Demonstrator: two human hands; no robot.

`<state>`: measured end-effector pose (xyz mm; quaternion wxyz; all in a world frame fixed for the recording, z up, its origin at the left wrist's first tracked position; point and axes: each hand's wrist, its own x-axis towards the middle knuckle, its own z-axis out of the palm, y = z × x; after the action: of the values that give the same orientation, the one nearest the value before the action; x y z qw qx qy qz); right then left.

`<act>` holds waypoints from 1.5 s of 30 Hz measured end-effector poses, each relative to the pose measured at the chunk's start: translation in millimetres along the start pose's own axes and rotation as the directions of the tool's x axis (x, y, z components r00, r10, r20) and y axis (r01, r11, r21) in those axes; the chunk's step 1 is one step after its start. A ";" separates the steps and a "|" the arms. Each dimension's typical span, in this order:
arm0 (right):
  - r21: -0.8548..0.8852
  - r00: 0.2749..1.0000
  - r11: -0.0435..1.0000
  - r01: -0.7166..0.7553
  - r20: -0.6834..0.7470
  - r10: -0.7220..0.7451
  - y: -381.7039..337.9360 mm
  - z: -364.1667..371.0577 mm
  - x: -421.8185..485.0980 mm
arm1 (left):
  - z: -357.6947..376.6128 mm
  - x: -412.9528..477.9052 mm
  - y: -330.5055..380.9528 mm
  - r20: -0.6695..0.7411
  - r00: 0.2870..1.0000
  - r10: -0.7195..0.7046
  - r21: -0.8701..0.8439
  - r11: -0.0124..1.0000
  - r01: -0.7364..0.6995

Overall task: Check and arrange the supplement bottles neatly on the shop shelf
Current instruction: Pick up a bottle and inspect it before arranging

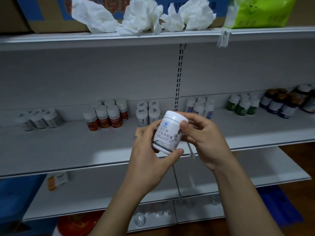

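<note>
Head view, both hands cover white bottle sides, shelved labels blurred

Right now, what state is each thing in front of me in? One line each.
held bottle: capped, tilted, off the shelf.
left hand: grips the held bottle's lower end.
right hand: grips the held bottle near its cap.
red bottles: capped, upright, clustered on the shelf.
green bottles: capped, upright, clustered on the shelf.
tissues: crumpled, on the top shelf.
</note>
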<state>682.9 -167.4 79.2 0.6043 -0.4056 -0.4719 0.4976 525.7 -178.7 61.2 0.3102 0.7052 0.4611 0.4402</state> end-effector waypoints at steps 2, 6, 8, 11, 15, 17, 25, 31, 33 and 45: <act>0.019 0.999 0.999 -0.026 0.032 0.026 -1.0 -3.9 0.0 | 2.0 -2.1 -0.5 -0.013 1.000 -0.003 -0.020 1.000 0.003; 0.152 0.985 0.982 -0.113 0.146 0.091 -2.0 -13.4 -3.7 | 3.1 -9.0 -3.7 -0.025 1.000 0.014 -0.023 1.000 -0.014; 0.218 0.975 0.969 -0.115 0.210 0.069 0.1 -17.5 -6.0 | 3.1 -12.0 -6.0 -0.018 1.000 0.013 -0.023 1.000 -0.014; 0.253 0.957 0.961 -0.115 0.286 0.039 3.7 -21.0 -7.5 | 0.7 -15.4 -7.5 -0.004 1.000 -0.003 -0.040 0.999 0.003; 0.248 0.934 0.961 -0.122 0.357 0.026 6.5 -24.3 -7.2 | 2.1 -23.3 -6.4 0.033 0.999 -0.003 -0.090 0.996 0.006; 0.261 0.936 0.954 -0.148 0.348 0.051 7.7 -22.7 -8.5 | 4.0 -27.6 -4.8 0.050 0.999 -0.002 -0.093 0.996 0.007; 0.166 0.992 0.982 -0.093 0.099 0.077 22.6 2.7 -13.4 | 4.7 -31.5 -2.3 0.004 0.998 -0.060 0.012 0.998 0.060; 0.273 0.977 0.956 -0.111 0.207 0.054 26.9 -7.2 -21.9 | -1.1 -38.7 -7.3 -0.003 0.997 -0.071 -0.161 0.984 0.069; 0.294 0.964 0.950 -0.108 0.263 0.028 27.5 -10.2 -23.4 | -1.6 -41.1 -6.3 0.037 0.997 -0.063 -0.194 0.979 0.069; 0.252 0.992 0.967 -0.048 0.122 0.018 30.9 8.8 -16.1 | 1.9 -34.1 -3.0 0.080 0.989 -0.122 0.014 0.993 0.121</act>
<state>666.7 -177.6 48.9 0.6139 -0.3023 -0.4323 0.5872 519.9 -209.1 46.5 0.3518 0.6943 0.4923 0.3896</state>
